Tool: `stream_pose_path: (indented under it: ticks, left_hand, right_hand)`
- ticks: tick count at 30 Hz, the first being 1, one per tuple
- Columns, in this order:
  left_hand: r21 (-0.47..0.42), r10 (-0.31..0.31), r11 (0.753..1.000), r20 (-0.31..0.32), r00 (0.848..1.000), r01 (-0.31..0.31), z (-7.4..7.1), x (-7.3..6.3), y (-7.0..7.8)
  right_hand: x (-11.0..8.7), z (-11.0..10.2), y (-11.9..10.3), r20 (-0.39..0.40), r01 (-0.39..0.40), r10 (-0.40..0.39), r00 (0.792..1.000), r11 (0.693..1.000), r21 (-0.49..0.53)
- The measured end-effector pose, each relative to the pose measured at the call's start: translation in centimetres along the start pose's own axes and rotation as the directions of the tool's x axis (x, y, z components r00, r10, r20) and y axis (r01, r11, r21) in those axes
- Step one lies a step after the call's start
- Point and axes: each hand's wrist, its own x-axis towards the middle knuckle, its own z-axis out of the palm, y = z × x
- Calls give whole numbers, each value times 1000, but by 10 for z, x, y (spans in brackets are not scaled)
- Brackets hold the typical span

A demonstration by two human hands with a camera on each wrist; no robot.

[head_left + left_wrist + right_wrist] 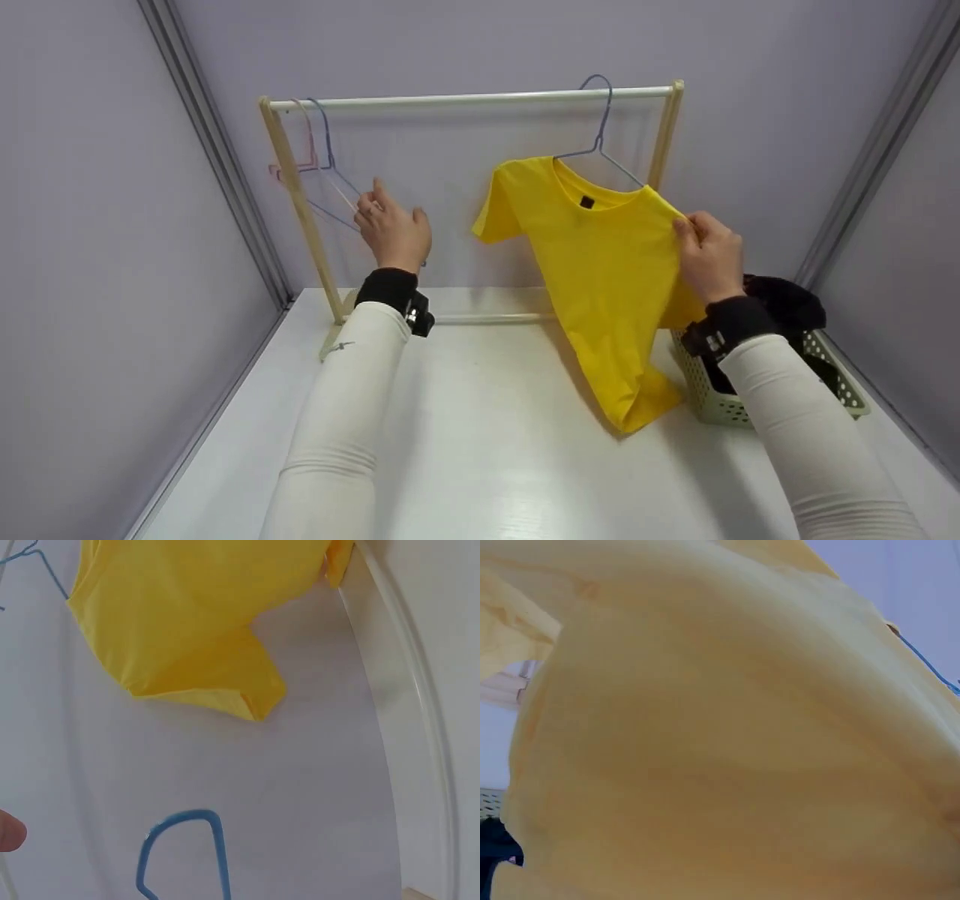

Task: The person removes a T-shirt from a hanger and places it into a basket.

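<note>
A yellow T-shirt [592,255] hangs from a blue hanger [600,142] hooked over the rack's rail, near its right end. My right hand [712,251] pinches the shirt at its right shoulder, thumb in front. In the right wrist view the yellow cloth [720,735] fills most of the picture and hides the fingers. My left hand [395,229] is raised beside another blue hanger [328,142] at the rail's left end, fingers loosely bent and holding nothing visible. One end of a blue hanger [217,840] and a fingertip [10,831] show in the left wrist view.
A pink hanger [310,135] hangs beside the left blue one. The rack has a white rail [465,98] and wooden posts [304,217]. On the white table [480,420], a green basket [720,409] with dark cloth [787,304] stands at right. Walls enclose the sides and back.
</note>
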Motion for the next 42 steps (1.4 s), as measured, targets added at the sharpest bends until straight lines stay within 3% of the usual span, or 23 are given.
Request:
stream_pose_path:
  ticks: [4, 10, 14, 19, 23, 28, 30, 34, 37, 42]
  left_hand:
    - [-39, 59, 998, 34, 998, -58, 5, -6, 13]
    - [-123, 179, 977, 36, 983, -173, 8, -16, 32]
    - [-169, 288, 944, 2, 958, -284, 6, -24, 45]
    - [-187, 400, 895, -68, 914, -405, -2, -33, 58]
    - [-190, 464, 863, -64, 883, -468, -9, -44, 59]
    - [-175, 532, 832, -16, 846, -527, -11, -69, 45]
    - [-171, 545, 827, 6, 838, -536, -11, -80, 35]
    - [-149, 535, 840, 58, 843, -522, -9, -105, 11]
    - [-91, 508, 861, 82, 858, -501, -6, -120, -8]
    - [-7, 481, 876, 86, 872, -482, 5, -139, -36]
  right_hand:
    - [1, -4, -11, -57, 18, -15, 998, 999, 51]
    - [-3, -18, -31, -63, 30, -20, 998, 988, 149]
    - [-12, -32, -40, -54, 48, -37, 998, 975, 216]
    - [-30, -51, -42, 12, 45, -50, 999, 964, 264]
    - [-49, -63, -37, 79, 37, -60, 995, 964, 263]
    - [-75, -74, -24, 153, 36, -78, 985, 966, 256]
    - [-86, -76, -16, 198, 23, -77, 977, 965, 263]
    - [-105, -75, -5, 293, -18, -68, 954, 959, 283]
    - [-118, -69, 1, 342, -42, -62, 938, 957, 289]
    - [-130, -53, 9, 409, -86, -54, 911, 945, 317]
